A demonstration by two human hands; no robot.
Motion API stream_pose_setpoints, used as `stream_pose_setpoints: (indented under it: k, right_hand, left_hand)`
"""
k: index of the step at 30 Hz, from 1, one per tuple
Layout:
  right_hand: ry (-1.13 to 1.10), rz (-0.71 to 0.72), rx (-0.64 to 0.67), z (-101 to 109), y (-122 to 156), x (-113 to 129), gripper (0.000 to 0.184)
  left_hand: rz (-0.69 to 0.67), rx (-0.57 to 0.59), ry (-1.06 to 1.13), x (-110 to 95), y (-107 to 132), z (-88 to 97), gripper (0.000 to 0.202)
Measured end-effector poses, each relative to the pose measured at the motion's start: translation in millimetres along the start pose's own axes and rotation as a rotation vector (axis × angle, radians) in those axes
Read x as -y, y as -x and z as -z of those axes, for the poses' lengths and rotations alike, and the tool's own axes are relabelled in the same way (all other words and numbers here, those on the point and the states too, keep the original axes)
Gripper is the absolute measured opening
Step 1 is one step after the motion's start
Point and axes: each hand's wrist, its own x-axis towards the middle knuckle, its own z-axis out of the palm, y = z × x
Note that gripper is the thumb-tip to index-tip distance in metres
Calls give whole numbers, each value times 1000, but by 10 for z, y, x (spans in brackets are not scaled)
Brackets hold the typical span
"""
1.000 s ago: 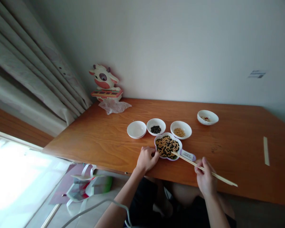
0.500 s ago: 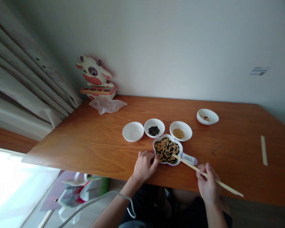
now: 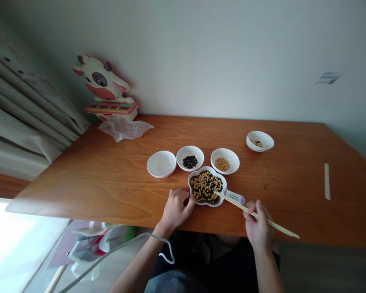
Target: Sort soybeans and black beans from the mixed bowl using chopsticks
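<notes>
My right hand (image 3: 258, 226) holds a pair of pale wooden chopsticks (image 3: 235, 202). Their tips reach into a white flower-shaped dish (image 3: 224, 186) with a lilac edge and a labelled handle. Mixed yellow and black beans cover the dish's dark green base. My left hand (image 3: 177, 209) is curled at the dish's left side, its thumb against the rim. Behind the dish stand a white bowl of black beans (image 3: 199, 156) and a white bowl of yellow beans (image 3: 234, 162). Further left is a white bowl (image 3: 161, 164) with nothing visible inside.
Another white bowl (image 3: 267, 143) with small reddish and pale bits stands at the back right. A cow-shaped toy piano (image 3: 108, 87) and a crumpled plastic bag (image 3: 125, 129) sit back left. Tape (image 3: 327, 181) sticks to the table at right. A white cable (image 3: 125, 245) crosses my left forearm.
The whole view has shifted, so the table and everything on it sit further left and slightly higher. Both hands keep their places at the dish, with the chopstick tips still among the beans.
</notes>
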Motion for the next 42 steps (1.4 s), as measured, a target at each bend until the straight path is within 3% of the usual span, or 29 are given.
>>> stream_pose_setpoints:
  k: [11,21,24,29,36,42]
  right_hand:
    - [140,127,-8,-101,21,133,52]
    - [487,216,273,-551,-137,425,44]
    - [498,213,305,-671,-197,428,41]
    - [395,175,331,-761,-338,368,57]
    - [288,104,334,-663,-473,352,55]
    - [131,97,193,-430,-603,314,54]
  left_hand:
    - [16,3,-40,-43,64,10,42]
    - [-26,85,-64,-6,6,96,40]
    - [-39,102,-74,6,-9,118,40]
    - [-31,101,-78,20,-6,119,41]
    - [34,64,-76,89,-90,112,47]
    - [-3,64,-46,150,-141,89,45]
